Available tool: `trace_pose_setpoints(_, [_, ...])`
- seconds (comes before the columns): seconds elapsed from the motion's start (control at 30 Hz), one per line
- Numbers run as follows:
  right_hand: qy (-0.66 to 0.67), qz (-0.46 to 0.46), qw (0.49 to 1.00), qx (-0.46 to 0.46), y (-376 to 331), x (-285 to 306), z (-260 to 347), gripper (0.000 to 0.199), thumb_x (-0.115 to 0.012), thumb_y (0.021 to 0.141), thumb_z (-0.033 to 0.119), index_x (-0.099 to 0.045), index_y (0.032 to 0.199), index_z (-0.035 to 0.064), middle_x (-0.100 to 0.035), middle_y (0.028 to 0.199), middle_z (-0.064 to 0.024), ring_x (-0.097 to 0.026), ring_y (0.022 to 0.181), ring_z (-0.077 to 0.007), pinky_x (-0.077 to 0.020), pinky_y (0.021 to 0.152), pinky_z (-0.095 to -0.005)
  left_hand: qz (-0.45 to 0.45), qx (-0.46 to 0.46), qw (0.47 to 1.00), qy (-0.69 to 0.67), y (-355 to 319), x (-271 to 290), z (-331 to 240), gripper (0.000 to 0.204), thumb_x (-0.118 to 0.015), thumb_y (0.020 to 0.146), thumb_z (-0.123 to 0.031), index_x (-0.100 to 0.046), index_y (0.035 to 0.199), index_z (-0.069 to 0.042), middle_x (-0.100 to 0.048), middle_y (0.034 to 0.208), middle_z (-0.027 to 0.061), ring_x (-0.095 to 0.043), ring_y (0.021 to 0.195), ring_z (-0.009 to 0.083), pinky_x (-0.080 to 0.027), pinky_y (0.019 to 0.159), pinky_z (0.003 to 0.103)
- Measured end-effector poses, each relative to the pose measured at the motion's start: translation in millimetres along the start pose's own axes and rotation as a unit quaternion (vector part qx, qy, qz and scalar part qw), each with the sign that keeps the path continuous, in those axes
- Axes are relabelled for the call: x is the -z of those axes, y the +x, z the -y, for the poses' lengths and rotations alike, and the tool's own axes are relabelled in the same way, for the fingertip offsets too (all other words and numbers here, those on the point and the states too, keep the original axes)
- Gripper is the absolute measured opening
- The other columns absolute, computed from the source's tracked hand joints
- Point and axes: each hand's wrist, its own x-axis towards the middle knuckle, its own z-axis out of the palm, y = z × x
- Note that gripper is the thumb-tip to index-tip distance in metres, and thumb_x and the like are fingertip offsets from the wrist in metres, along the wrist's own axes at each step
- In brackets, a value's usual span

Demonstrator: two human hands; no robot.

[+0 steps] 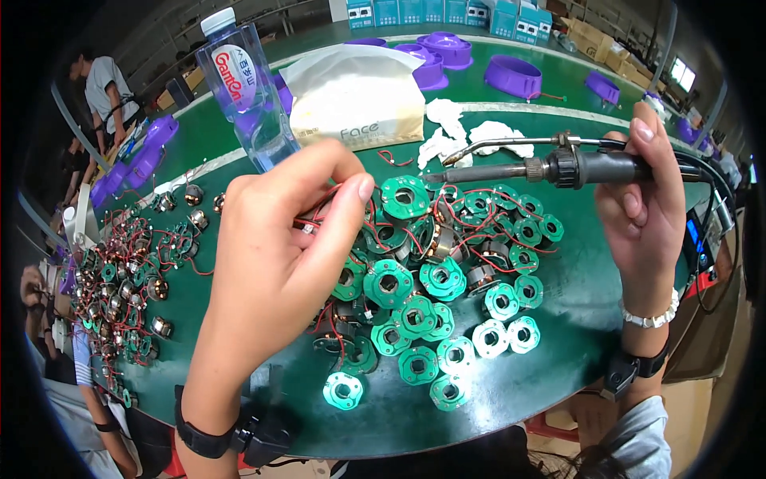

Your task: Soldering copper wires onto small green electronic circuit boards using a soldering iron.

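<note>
My right hand (pixel 648 211) grips a soldering iron (pixel 590 168) with a thin metal feed tube (pixel 511 142) along its top. The iron points left, its tip at the edge of a round green circuit board (pixel 404 197); whether they touch I cannot tell. My left hand (pixel 275 247) is closed in a pinch just left of that board, with red wires (pixel 323 209) at its fingers. Below and around lies a pile of small motor coils with copper windings (pixel 439 239), red leads and more green ring-shaped boards (pixel 388 283).
A second heap of wired coils (pixel 120 295) covers the table's left side. Behind my hands stand a water bottle (pixel 247 96), a tissue pack (pixel 359 96) and crumpled white tissues (pixel 443 132). Purple housings (pixel 512 77) and blue boxes (pixel 447 12) sit farther back. Other people are at the left.
</note>
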Motion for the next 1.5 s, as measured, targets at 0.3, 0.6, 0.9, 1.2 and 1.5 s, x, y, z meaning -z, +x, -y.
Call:
trace_pose_setpoints(0.3, [-0.024,0.050,0.996,0.066,-5,3,-7,0.013,-0.048,0.086,0.016,-0.038,0.079,0.0103,-0.053,0.069,-0.0002,-0.028,0.034,0.0014,-0.0175,0.030,-0.0133,-0.017,0.029,0.999,0.005,1,-5,3,0.015,-0.050,0.082,-0.005,-0.047,0.070,0.003,-0.033,0.049,0.0012,-0.028,0.046,0.0042,-0.022,0.041,0.024])
trace_pose_setpoints(0.6, [-0.050,0.042,0.997,0.043,-13,-11,-16,0.020,-0.050,0.085,0.016,-0.035,0.073,0.0121,-0.040,0.059,0.0043,-0.027,0.037,0.0010,-0.0192,0.033,-0.0143,0.002,0.062,0.998,0.021,0,-5,-10,0.014,-0.049,0.082,-0.004,-0.045,0.071,0.002,-0.031,0.047,0.0004,-0.025,0.045,0.0041,-0.018,0.040,0.025])
trace_pose_setpoints(0.9, [-0.045,0.004,0.998,0.035,-15,-18,-23,0.022,-0.051,0.086,0.017,-0.034,0.071,0.0121,-0.042,0.060,0.0038,-0.029,0.037,0.0005,-0.0206,0.034,-0.0144,-0.003,0.064,0.997,0.053,-1,-6,-15,0.007,-0.046,0.085,-0.006,-0.045,0.078,-0.003,-0.028,0.056,-0.0081,-0.021,0.051,-0.0001,-0.014,0.045,0.020])
trace_pose_setpoints(1.2, [-0.037,0.025,0.999,0.032,-15,-20,-25,0.024,-0.051,0.085,0.016,-0.033,0.070,0.0124,-0.040,0.057,0.0034,-0.028,0.037,0.0004,-0.0211,0.033,-0.0145,-0.002,0.044,0.996,0.074,0,-7,-16,0.006,-0.048,0.084,-0.005,-0.045,0.078,-0.003,-0.028,0.053,-0.0075,-0.020,0.050,0.0007,-0.013,0.044,0.021])
trace_pose_setpoints(1.5, [-0.040,0.020,0.999,0.031,-15,-22,-24,0.025,-0.051,0.085,0.015,-0.032,0.070,0.0127,-0.039,0.055,0.0043,-0.028,0.037,0.0005,-0.0220,0.034,-0.0145,-0.011,0.014,0.995,0.094,0,-7,-15,0.005,-0.050,0.083,-0.004,-0.047,0.079,-0.002,-0.030,0.051,-0.0059,-0.021,0.049,0.0016,-0.013,0.044,0.022])
